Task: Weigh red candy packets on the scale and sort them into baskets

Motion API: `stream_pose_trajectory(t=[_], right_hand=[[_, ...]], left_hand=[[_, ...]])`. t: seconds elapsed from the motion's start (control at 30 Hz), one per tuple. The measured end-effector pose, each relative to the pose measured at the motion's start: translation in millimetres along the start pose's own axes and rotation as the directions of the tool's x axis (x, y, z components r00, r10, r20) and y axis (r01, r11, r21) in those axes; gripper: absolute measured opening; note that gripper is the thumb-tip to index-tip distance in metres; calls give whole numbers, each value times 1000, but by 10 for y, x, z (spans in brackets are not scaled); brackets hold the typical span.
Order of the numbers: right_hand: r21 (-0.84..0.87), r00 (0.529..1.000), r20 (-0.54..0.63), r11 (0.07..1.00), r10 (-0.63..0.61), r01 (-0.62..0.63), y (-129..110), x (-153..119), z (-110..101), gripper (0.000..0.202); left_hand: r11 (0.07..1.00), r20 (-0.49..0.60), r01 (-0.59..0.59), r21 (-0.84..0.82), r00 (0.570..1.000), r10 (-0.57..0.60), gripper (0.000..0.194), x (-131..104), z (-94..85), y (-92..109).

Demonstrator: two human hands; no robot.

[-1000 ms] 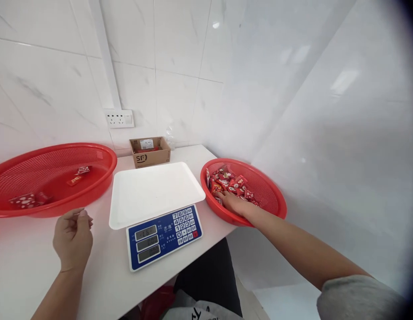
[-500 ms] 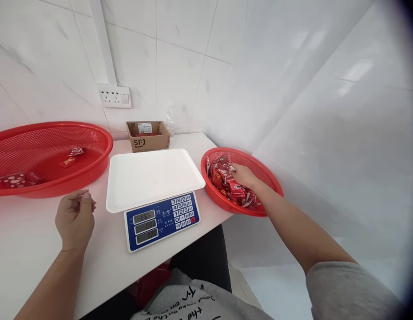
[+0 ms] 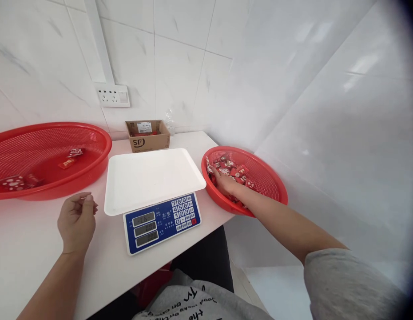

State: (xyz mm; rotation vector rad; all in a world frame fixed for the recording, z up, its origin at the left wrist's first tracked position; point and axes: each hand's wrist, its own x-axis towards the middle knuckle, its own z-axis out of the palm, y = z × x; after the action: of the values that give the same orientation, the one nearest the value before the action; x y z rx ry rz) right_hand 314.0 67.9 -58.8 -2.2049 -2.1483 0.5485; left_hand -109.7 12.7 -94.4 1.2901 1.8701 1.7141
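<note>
Red wrapped candies [image 3: 233, 171] fill the small red basket [image 3: 269, 178] where the right hand [image 3: 224, 182] digs in, grip hidden, while the left hand [image 3: 76, 218] rests loosely curled, empty, on the white surface [image 3: 23, 253].

The left hand [image 3: 77, 218] sits at seven o'clock, fingers loosely curled toward the thumb, bare forearm running back to six. The right hand [image 3: 224, 183] reaches out at three o'clock, palm down, arm extended, grey sleeve at the shoulder.
</note>
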Motion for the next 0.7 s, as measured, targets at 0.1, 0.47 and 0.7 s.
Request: stream_pose_trajectory(t=[0.1, 0.47, 0.7], right_hand=[[54, 998, -67, 998, 23, -20, 52, 14, -105, 84], [378, 964, -218, 924, 150, -58, 214, -308, -541, 61], [529, 917, -300, 846, 262, -69, 201, -357, -673, 24]], left_hand=[[1000, 3, 7, 0, 1000, -7, 16, -4, 0, 5], [1000, 1, 19, -18, 1000, -19, 17, -15, -4, 33], [998, 6, 28, -52, 1000, -28, 18, -13, -5, 35]])
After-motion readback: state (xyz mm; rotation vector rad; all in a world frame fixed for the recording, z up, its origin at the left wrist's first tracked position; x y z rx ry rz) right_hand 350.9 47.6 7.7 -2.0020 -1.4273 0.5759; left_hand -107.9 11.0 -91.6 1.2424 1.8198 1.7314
